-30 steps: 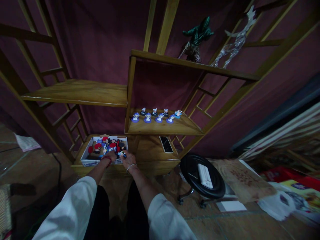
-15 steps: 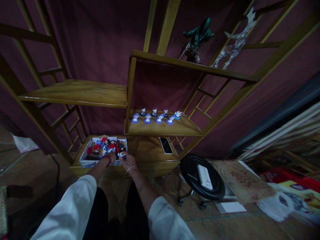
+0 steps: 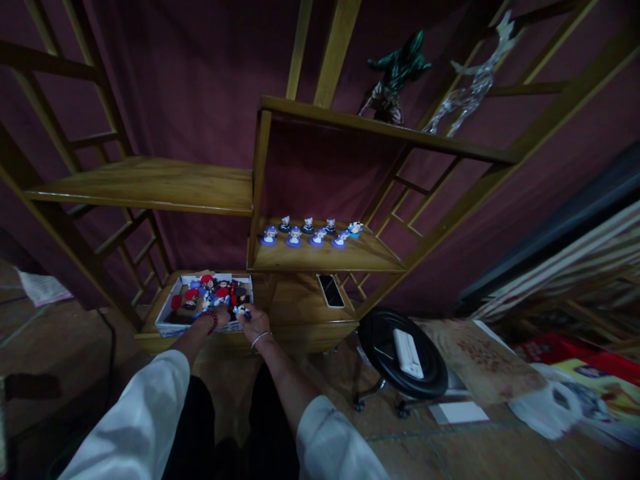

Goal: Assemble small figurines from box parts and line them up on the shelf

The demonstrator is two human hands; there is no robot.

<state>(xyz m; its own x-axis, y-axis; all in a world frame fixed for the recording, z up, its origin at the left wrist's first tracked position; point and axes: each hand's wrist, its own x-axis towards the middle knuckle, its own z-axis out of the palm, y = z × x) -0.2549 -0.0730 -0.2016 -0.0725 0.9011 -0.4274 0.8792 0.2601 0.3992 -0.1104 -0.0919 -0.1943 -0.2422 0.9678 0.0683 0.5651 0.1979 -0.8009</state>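
Note:
A small white-and-blue figurine [image 3: 241,311] is pinched in my right hand [image 3: 257,325], at the front right corner of a shallow cardboard box [image 3: 167,308]. Beside it, my left hand [image 3: 220,316] reaches over the box's front edge. Its fingers are hard to make out among the toys. Several small figurines lie jumbled inside the box, among them one with a red cap [image 3: 191,298]. On the shelf above stand two rows of figurines: purple-based ones [image 3: 295,237] in front, dark-based ones [image 3: 309,225] behind, and a blue one [image 3: 355,229] at the right end.
A phone [image 3: 331,291] lies on the cabinet top [image 3: 290,300] right of the box. Higher up stand a green-and-brown statue [image 3: 397,77] and a clear deer figure [image 3: 473,87]. A black round stool [image 3: 435,373] bears a white item [image 3: 409,353]. Plastic bags [image 3: 545,400] lie at the right.
Both hands stay at the box's front edge, and my right hand keeps the figurine. The view has shifted slightly; the shelf figurines stand as before.

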